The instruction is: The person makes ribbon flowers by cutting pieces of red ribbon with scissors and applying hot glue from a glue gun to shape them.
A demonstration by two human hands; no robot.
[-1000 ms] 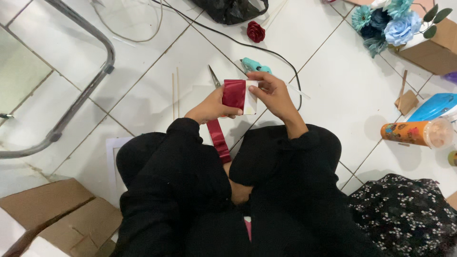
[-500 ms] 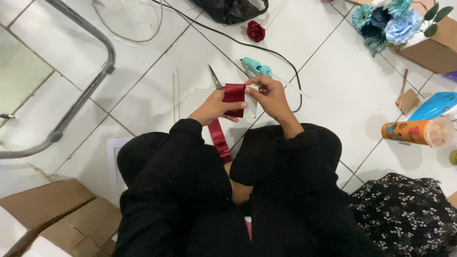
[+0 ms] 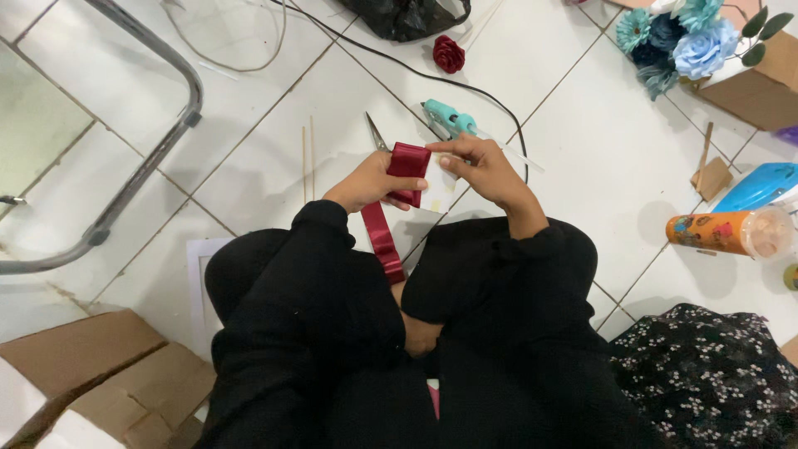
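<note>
I sit on a white tiled floor in black clothes. A dark red satin ribbon (image 3: 407,170) is folded between both hands, and its tail (image 3: 382,241) hangs down toward my lap. My left hand (image 3: 366,183) grips the folded ribbon from the left. From the right, my right hand (image 3: 482,170) pinches the fold's top edge with fingertips. Just beyond the hands lie a teal glue gun (image 3: 450,118) and scissors (image 3: 376,133). A finished dark red ribbon rose (image 3: 449,53) lies farther off on the floor.
A black cable (image 3: 399,60) runs across the tiles. Blue paper flowers (image 3: 686,37) sit on a cardboard box at top right. An orange cylindrical container (image 3: 719,233) lies at the right. Thin sticks (image 3: 307,158), a metal chair frame (image 3: 141,158) and cardboard (image 3: 91,374) are at the left.
Both hands have turned and folded the ribbon over; the right hand has shifted from the ribbon's side to its top edge.
</note>
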